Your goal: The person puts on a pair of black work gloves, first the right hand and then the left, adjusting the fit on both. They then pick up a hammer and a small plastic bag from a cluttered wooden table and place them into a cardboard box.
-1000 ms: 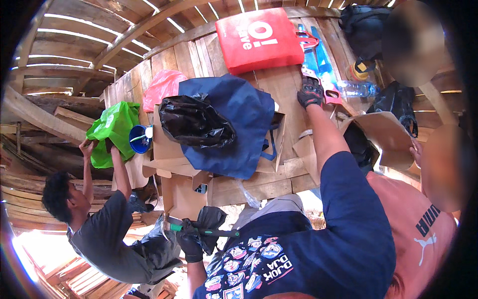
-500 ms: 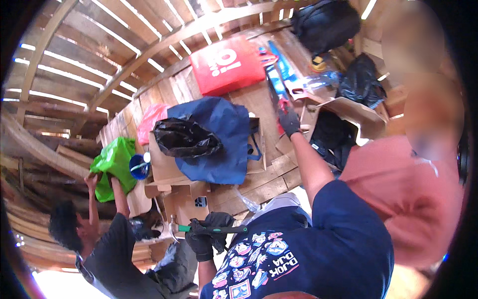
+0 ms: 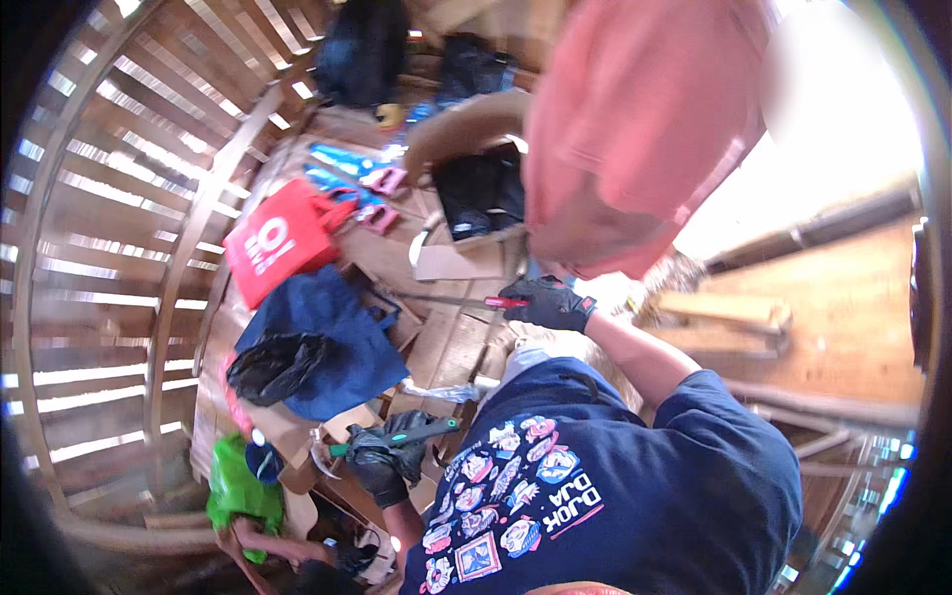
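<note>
My left hand, in a black glove, grips a claw hammer by its green-and-black handle. The hammer's metal head points left, above the open cardboard. Dark crumpled material bunches around the handle; I cannot tell whether it is all glove. My right hand, also black-gloved, is closed on a red handle. From that handle a long thin shaft reaches left over the plank floor; blur hides the tool's exact kind.
A person in pink clothing stands close ahead. Another person's arms reach to a green bag. Around lie a red bag, a blue cloth bag, blue-sleeved tools with pink handles and an open carton.
My view has swung right. My right hand has come back from beside the blue-sleeved tools, now holding the red-handled tool. My left hand keeps the hammer.
</note>
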Demonstrator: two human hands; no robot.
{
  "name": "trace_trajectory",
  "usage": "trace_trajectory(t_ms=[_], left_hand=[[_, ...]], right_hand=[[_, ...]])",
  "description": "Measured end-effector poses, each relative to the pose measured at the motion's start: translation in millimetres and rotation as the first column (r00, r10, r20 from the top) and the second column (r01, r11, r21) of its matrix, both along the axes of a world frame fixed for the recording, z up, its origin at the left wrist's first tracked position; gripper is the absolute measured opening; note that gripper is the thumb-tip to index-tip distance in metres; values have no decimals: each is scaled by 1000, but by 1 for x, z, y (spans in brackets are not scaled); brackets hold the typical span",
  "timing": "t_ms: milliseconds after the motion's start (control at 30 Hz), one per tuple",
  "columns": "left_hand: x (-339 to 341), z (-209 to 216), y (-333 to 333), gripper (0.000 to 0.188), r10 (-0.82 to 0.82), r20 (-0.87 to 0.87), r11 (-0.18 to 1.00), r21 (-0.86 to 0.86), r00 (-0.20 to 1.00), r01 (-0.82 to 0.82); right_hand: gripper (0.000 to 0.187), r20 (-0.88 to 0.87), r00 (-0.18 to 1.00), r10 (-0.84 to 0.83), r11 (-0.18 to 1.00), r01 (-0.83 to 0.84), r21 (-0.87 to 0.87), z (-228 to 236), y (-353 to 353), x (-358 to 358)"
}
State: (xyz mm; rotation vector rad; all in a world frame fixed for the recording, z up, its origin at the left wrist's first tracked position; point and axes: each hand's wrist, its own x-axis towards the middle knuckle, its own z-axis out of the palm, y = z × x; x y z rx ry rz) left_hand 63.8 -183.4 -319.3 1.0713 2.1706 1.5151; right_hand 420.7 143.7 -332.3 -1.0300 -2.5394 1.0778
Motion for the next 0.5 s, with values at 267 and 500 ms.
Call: trace_trajectory(t_ms=[267, 500], left_hand=[[-25, -10, 21, 20, -53, 552, 816, -457, 832, 355], [105, 62, 135, 32, -867, 314, 22, -750, 386, 661]], right_hand=[[47, 399, 912, -96, 920, 235, -315, 41, -64, 219], [49, 694, 635, -340, 677, 678, -288, 33, -87, 418]])
